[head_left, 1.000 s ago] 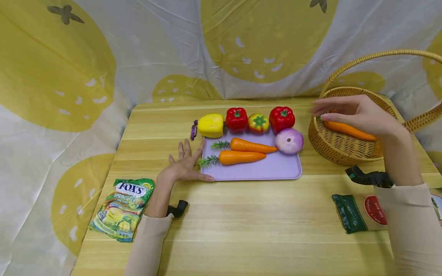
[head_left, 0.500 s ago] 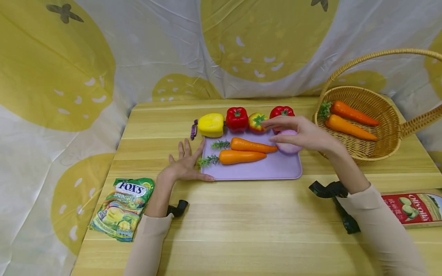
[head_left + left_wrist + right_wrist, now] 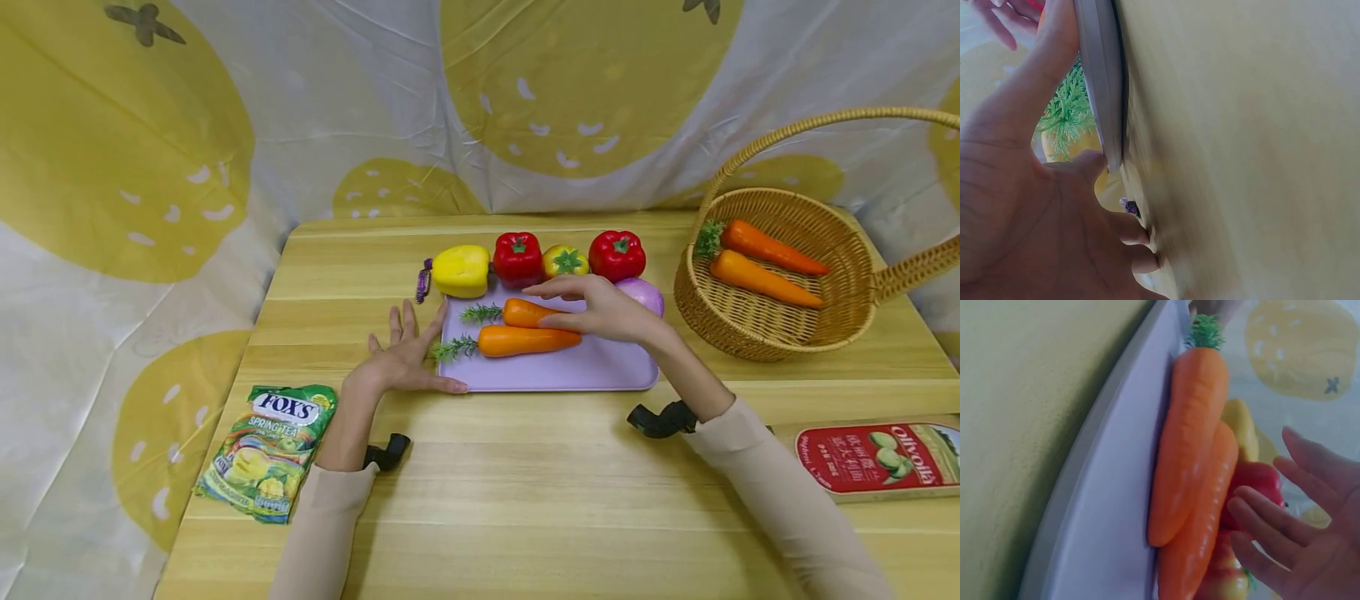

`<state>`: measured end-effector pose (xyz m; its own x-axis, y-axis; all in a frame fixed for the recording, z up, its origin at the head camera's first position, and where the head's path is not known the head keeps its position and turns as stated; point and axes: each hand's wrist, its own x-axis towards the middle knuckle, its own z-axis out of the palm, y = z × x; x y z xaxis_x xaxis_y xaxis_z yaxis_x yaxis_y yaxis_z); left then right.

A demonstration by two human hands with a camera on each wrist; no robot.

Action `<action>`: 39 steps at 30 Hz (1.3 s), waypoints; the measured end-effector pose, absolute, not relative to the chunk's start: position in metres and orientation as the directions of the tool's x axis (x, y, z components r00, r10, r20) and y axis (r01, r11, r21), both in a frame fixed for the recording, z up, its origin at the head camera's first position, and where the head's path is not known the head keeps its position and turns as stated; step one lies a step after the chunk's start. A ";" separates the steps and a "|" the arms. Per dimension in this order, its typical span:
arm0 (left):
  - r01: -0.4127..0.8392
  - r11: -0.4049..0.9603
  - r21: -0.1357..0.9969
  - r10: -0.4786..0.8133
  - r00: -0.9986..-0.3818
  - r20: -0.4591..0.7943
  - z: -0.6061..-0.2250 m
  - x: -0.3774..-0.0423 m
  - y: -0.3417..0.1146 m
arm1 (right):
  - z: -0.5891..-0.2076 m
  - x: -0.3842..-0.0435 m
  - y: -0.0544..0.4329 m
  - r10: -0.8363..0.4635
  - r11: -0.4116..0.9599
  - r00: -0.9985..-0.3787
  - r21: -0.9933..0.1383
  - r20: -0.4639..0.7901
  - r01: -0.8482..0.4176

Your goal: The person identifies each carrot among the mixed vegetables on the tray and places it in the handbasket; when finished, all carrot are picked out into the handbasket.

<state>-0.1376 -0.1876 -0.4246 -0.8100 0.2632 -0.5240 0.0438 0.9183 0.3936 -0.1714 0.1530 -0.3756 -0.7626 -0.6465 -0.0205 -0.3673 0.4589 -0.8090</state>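
Note:
Two orange carrots with green tops, a front carrot [image 3: 517, 341] and a back carrot [image 3: 522, 313], lie on a lilac tray [image 3: 600, 371]. My right hand [image 3: 603, 308] hovers over their tips, fingers extended and thumb apart; in the right wrist view its fingers [image 3: 1272, 519] are clear of both carrots. My left hand [image 3: 397, 364] is spread at the tray's left end, with thumb and index finger touching its rim. Along the tray's back sit a yellow pepper [image 3: 460, 272], two red peppers [image 3: 517, 260] and a yellow-red fruit [image 3: 566, 261]. A purple onion [image 3: 647, 294] is partly hidden behind my right hand.
A wicker basket [image 3: 701, 321] with a tall handle stands at the right, holding two carrots [image 3: 767, 279]. A purple wrapped candy [image 3: 423, 282] lies beside the yellow pepper. A Fox's candy bag [image 3: 270, 450] is at the left, a red-labelled Olivoila package [image 3: 877, 457] at the right.
My right hand has moved left from above the basket, across the onion, to over the carrots on the tray. Two carrots in the basket are now uncovered. My left hand has stayed put.

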 end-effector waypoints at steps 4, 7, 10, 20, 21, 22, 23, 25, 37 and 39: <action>0.043 0.917 0.396 0.264 -0.810 -0.523 -0.424 -0.138 -0.187 | -0.382 -0.175 0.148 -0.647 0.476 -0.761 -0.798 -0.033 -0.371; 0.040 0.917 0.396 0.262 -0.811 -0.524 -0.423 -0.137 -0.186 | -0.385 -0.177 0.145 -0.642 0.487 -0.765 -0.798 -0.051 -0.356; 0.039 0.917 0.397 0.261 -0.810 -0.524 -0.423 -0.137 -0.186 | -0.386 -0.177 0.143 -0.636 0.494 -0.768 -0.801 -0.067 -0.339; 0.041 0.918 0.395 0.262 -0.811 -0.523 -0.422 -0.136 -0.186 | -0.393 -0.181 0.139 -0.631 0.483 -0.773 -0.813 -0.066 -0.325; 0.042 0.918 0.395 0.262 -0.811 -0.522 -0.422 -0.136 -0.186 | -0.394 -0.182 0.139 -0.630 0.484 -0.774 -0.814 -0.069 -0.322; 0.041 0.917 0.397 0.262 -0.811 -0.522 -0.422 -0.136 -0.186 | -0.394 -0.182 0.139 -0.629 0.484 -0.774 -0.815 -0.071 -0.319; 0.040 0.916 0.398 0.263 -0.812 -0.522 -0.422 -0.135 -0.186 | -0.395 -0.183 0.139 -0.630 0.484 -0.774 -0.816 -0.072 -0.318; 0.039 0.915 0.401 0.263 -0.813 -0.521 -0.421 -0.135 -0.186 | -0.397 -0.184 0.138 -0.630 0.481 -0.773 -0.818 -0.073 -0.315; 0.035 0.915 0.401 0.261 -0.812 -0.522 -0.424 -0.137 -0.187 | -0.400 -0.186 0.133 -0.624 0.489 -0.778 -0.812 -0.070 -0.319; 0.033 0.914 0.405 0.261 -0.812 -0.522 -0.424 -0.137 -0.187 | -0.401 -0.186 0.132 -0.620 0.495 -0.781 -0.809 -0.074 -0.317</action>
